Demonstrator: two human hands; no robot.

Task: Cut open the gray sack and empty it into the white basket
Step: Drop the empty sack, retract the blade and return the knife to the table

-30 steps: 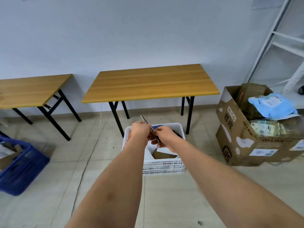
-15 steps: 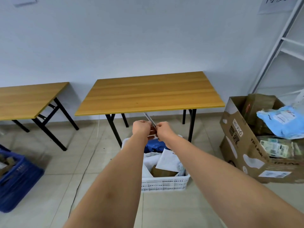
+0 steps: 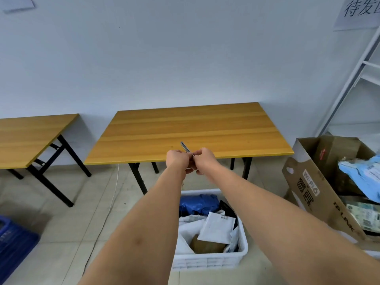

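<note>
- On the cardboard box (image 3: pixel 312 194) at my right I read "Wi-Fi 6" and "TP-LINK" beside large Chinese characters; a paper sign (image 3: pixel 358 11) high on the wall carries handwritten Chinese characters, cut off by the frame edge.
- My left hand (image 3: pixel 177 161) and right hand (image 3: pixel 203 160) are together at arm's length, fingers of both curled round a slim metal cutter (image 3: pixel 186 148), whose tip sticks up and to the left above the knuckles.
- The white basket (image 3: pixel 209 261) sits on the floor below my forearms, holding a blue bag (image 3: pixel 198 204), white mailers (image 3: pixel 218 228) and a brown carton (image 3: pixel 205 244); my arms cover part of its rim.
- I cannot pick out a gray sack anywhere here.
- Beyond my hands stands a wooden table (image 3: pixel 185 128), a second wooden table (image 3: pixel 30 132) to the left, a blue crate (image 3: pixel 12 241) at lower left, white shelving (image 3: pixel 362 64) at right.
- Compared with half a second ago, my hands appear higher against the tabletop, and the basket shows lower in view.
</note>
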